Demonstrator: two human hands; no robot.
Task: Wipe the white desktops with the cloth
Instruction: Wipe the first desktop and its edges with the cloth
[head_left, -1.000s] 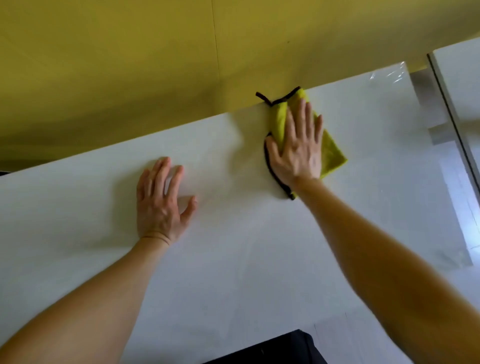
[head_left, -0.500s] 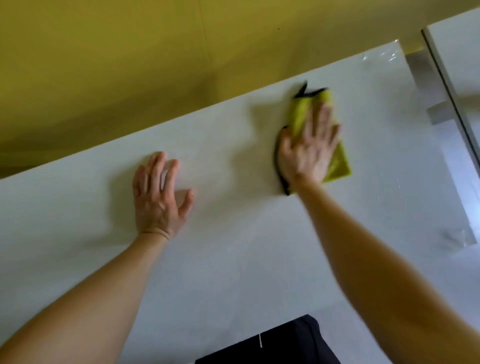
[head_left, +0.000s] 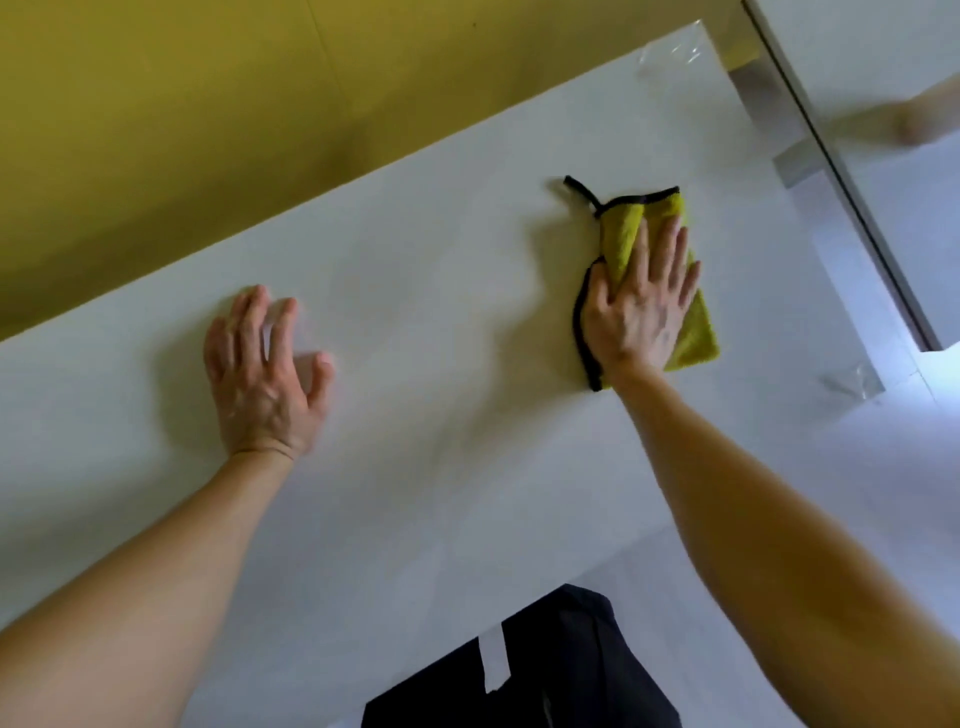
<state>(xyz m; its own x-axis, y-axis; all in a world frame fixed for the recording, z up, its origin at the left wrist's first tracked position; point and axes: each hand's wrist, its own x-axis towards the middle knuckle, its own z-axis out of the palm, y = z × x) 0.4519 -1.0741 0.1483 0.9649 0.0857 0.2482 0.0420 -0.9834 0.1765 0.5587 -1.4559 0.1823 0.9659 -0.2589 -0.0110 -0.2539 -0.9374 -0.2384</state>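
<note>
A yellow-green cloth (head_left: 623, 234) with a black hem lies folded on the white desktop (head_left: 441, 322), right of the middle. My right hand (head_left: 641, 306) presses flat on the cloth with fingers spread, covering its lower half. A black loop of the hem sticks out at the cloth's far left corner. My left hand (head_left: 265, 374) rests on the bare desktop well to the left of the cloth, fingers apart and holding nothing.
A yellow wall (head_left: 208, 130) runs along the desktop's far edge. A metal bar (head_left: 831, 171) and a second white surface (head_left: 883, 57) border the desk at the right. A dark garment (head_left: 545, 670) shows at the near edge. Another person's blurred arm (head_left: 914, 114) is at the upper right.
My right hand has slid the cloth away from the far edge and toward me and to the right. My left hand has stayed in place, its fingers slightly lifted.
</note>
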